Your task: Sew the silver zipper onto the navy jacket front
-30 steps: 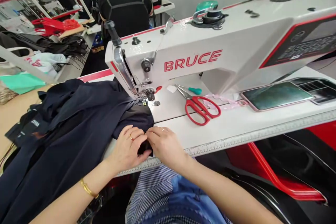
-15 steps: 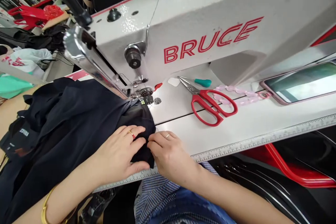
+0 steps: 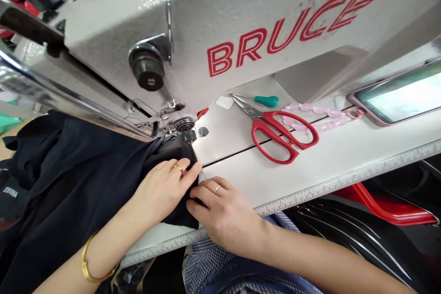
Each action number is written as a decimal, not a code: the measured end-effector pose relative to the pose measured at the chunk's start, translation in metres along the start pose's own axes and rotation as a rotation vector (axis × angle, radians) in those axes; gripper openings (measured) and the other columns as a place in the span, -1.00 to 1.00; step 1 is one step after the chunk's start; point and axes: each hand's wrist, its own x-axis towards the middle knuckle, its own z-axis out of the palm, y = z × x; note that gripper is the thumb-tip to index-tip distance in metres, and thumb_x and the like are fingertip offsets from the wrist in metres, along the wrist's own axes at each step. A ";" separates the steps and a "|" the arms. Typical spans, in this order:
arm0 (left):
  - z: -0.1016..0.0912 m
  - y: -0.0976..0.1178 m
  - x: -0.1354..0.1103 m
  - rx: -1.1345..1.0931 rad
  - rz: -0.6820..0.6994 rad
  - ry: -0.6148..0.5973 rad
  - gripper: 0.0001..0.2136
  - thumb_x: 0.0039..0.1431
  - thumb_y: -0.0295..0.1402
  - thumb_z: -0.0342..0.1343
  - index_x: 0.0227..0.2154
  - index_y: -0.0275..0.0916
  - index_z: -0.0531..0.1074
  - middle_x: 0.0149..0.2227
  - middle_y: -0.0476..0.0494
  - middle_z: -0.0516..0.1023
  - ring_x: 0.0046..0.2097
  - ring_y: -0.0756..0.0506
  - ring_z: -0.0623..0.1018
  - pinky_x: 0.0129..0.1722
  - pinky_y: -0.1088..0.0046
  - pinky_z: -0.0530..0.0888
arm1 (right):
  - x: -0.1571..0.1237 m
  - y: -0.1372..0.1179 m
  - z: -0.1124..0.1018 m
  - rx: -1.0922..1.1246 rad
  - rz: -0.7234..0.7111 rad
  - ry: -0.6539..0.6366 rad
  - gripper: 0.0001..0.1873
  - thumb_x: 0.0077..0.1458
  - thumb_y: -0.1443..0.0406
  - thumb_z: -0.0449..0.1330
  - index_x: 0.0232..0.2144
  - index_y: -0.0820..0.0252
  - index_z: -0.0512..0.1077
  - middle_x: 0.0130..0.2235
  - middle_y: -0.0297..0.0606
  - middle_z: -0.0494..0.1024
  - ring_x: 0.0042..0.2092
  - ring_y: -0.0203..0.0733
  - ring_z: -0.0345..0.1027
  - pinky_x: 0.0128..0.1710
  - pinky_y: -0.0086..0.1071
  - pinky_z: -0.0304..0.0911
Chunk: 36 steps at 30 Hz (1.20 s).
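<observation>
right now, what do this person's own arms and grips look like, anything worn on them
The left grip wears a golden ring, and the left forearm a golden bangle. The right grip wears a slim silvery ring. No gloves show, and neither that forearm nor the left one has a visible sleeve.

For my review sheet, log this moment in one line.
left hand: on dark cloth | right hand: at dark cloth's edge | scissors: lying right of dark cloth

The left hand's point(image 3: 161, 188) index finger point(image 3: 193, 175) has swung toward two o'clock — tip now at the dark cloth's point(image 3: 86, 170) edge.
</observation>
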 end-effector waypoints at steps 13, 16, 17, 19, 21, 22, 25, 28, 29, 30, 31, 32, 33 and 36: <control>0.008 0.006 0.004 -0.047 -0.128 0.119 -0.75 0.08 -0.62 -0.11 -0.20 -0.34 0.35 -0.16 -0.29 0.41 -0.17 -0.16 0.43 -0.26 0.33 0.47 | -0.001 0.002 0.000 0.042 -0.071 -0.002 -0.81 0.15 0.41 -0.06 -0.33 0.26 0.36 -0.17 -0.18 0.39 -0.11 -0.17 0.19 -0.09 -0.24 0.12; 0.016 0.005 -0.001 -0.159 -0.207 0.210 -0.74 0.10 -0.58 -0.02 -0.12 -0.33 0.30 -0.20 -0.19 0.44 -0.16 -0.07 0.42 -0.13 0.39 0.43 | -0.001 0.002 -0.001 0.051 -0.058 -0.015 -0.79 0.17 0.42 -0.08 -0.31 0.25 0.36 -0.16 -0.22 0.40 -0.13 -0.18 0.20 -0.11 -0.26 0.13; 0.018 0.005 -0.002 -0.183 -0.235 0.239 -0.74 0.10 -0.57 -0.01 -0.12 -0.32 0.29 -0.23 -0.15 0.45 -0.17 -0.05 0.43 -0.12 0.42 0.43 | -0.001 0.003 -0.002 0.060 -0.053 -0.016 -0.79 0.17 0.41 -0.07 -0.29 0.24 0.36 -0.15 -0.23 0.40 -0.15 -0.20 0.21 -0.12 -0.27 0.14; 0.021 0.005 -0.003 -0.227 -0.280 0.271 -0.78 0.12 -0.55 -0.01 -0.15 -0.29 0.29 -0.27 -0.11 0.46 -0.20 -0.02 0.44 -0.14 0.45 0.42 | 0.002 0.009 -0.008 0.064 -0.021 0.003 -0.80 0.18 0.37 -0.06 -0.23 0.25 0.34 -0.13 -0.23 0.38 -0.18 -0.22 0.23 -0.14 -0.29 0.16; 0.023 0.004 -0.002 -0.282 -0.327 0.275 -0.83 0.14 -0.54 -0.04 -0.20 -0.26 0.30 -0.28 -0.08 0.46 -0.23 -0.01 0.45 -0.18 0.47 0.43 | 0.007 0.019 -0.017 -0.004 0.040 0.020 -0.76 0.19 0.32 -0.05 -0.13 0.28 0.30 -0.08 -0.17 0.35 -0.16 -0.19 0.23 -0.16 -0.28 0.17; 0.023 0.004 -0.001 -0.315 -0.359 0.267 -0.85 0.15 -0.52 -0.05 -0.22 -0.25 0.30 -0.30 -0.07 0.46 -0.25 0.00 0.46 -0.20 0.48 0.44 | 0.011 0.025 -0.022 -0.069 0.069 0.013 -0.73 0.19 0.30 -0.06 -0.09 0.30 0.27 -0.06 -0.12 0.33 -0.15 -0.16 0.23 -0.17 -0.26 0.18; 0.022 0.003 0.000 -0.396 -0.442 0.259 -0.87 0.15 -0.50 -0.04 -0.23 -0.26 0.28 -0.32 -0.06 0.45 -0.28 0.01 0.46 -0.23 0.49 0.44 | 0.021 0.041 -0.036 -0.275 0.068 -0.094 -0.70 0.18 0.34 -0.06 -0.05 0.32 0.24 -0.09 -0.07 0.33 -0.18 -0.10 0.24 -0.25 -0.23 0.19; 0.021 0.001 0.003 -0.377 -0.353 0.246 -0.77 0.15 -0.54 -0.10 -0.13 -0.27 0.28 -0.28 -0.11 0.41 -0.22 -0.02 0.44 -0.20 0.45 0.43 | 0.029 0.048 -0.043 -0.349 -0.047 -0.211 -0.72 0.16 0.40 -0.06 -0.07 0.24 0.26 -0.23 -0.16 0.36 -0.28 -0.13 0.24 -0.34 -0.26 0.16; 0.021 0.001 0.003 -0.345 -0.306 0.224 -0.75 0.16 -0.55 -0.13 -0.12 -0.25 0.30 -0.29 -0.12 0.39 -0.23 -0.03 0.43 -0.22 0.44 0.44 | 0.031 0.048 -0.044 -0.350 -0.086 -0.237 -0.73 0.14 0.41 -0.05 -0.09 0.23 0.27 -0.27 -0.18 0.35 -0.30 -0.14 0.23 -0.36 -0.27 0.15; 0.021 0.001 0.002 -0.301 -0.268 0.204 -0.74 0.16 -0.55 -0.14 -0.14 -0.23 0.33 -0.32 -0.12 0.37 -0.26 -0.04 0.42 -0.28 0.45 0.44 | 0.032 0.048 -0.044 -0.346 -0.120 -0.256 -0.74 0.14 0.42 -0.05 -0.12 0.23 0.29 -0.31 -0.20 0.34 -0.31 -0.15 0.22 -0.38 -0.28 0.14; 0.021 0.002 0.001 -0.253 -0.244 0.194 -0.75 0.16 -0.55 -0.14 -0.18 -0.23 0.36 -0.35 -0.11 0.35 -0.29 -0.04 0.41 -0.34 0.46 0.44 | 0.032 0.048 -0.043 -0.337 -0.147 -0.271 -0.76 0.13 0.42 -0.05 -0.16 0.24 0.30 -0.33 -0.21 0.33 -0.32 -0.16 0.21 -0.40 -0.29 0.13; 0.022 0.003 -0.001 -0.207 -0.232 0.200 -0.77 0.15 -0.55 -0.13 -0.23 -0.24 0.39 -0.37 -0.12 0.34 -0.31 -0.04 0.40 -0.38 0.47 0.44 | 0.032 0.047 -0.043 -0.328 -0.166 -0.283 -0.78 0.13 0.43 -0.05 -0.19 0.26 0.31 -0.35 -0.21 0.31 -0.34 -0.16 0.20 -0.42 -0.30 0.11; 0.022 0.005 -0.004 -0.169 -0.228 0.217 -0.79 0.14 -0.55 -0.11 -0.27 -0.26 0.41 -0.36 -0.13 0.34 -0.31 -0.05 0.41 -0.38 0.47 0.44 | 0.032 0.047 -0.042 -0.319 -0.177 -0.291 -0.79 0.13 0.43 -0.06 -0.22 0.27 0.32 -0.37 -0.21 0.30 -0.35 -0.17 0.19 -0.44 -0.31 0.10; 0.022 0.011 -0.013 -0.148 -0.236 0.296 -0.81 0.08 -0.61 -0.02 -0.28 -0.31 0.41 -0.28 -0.16 0.39 -0.21 -0.06 0.43 -0.22 0.44 0.44 | 0.031 0.047 -0.040 -0.287 -0.189 -0.288 -0.80 0.14 0.44 -0.08 -0.25 0.30 0.31 -0.38 -0.22 0.28 -0.37 -0.18 0.17 -0.47 -0.31 0.06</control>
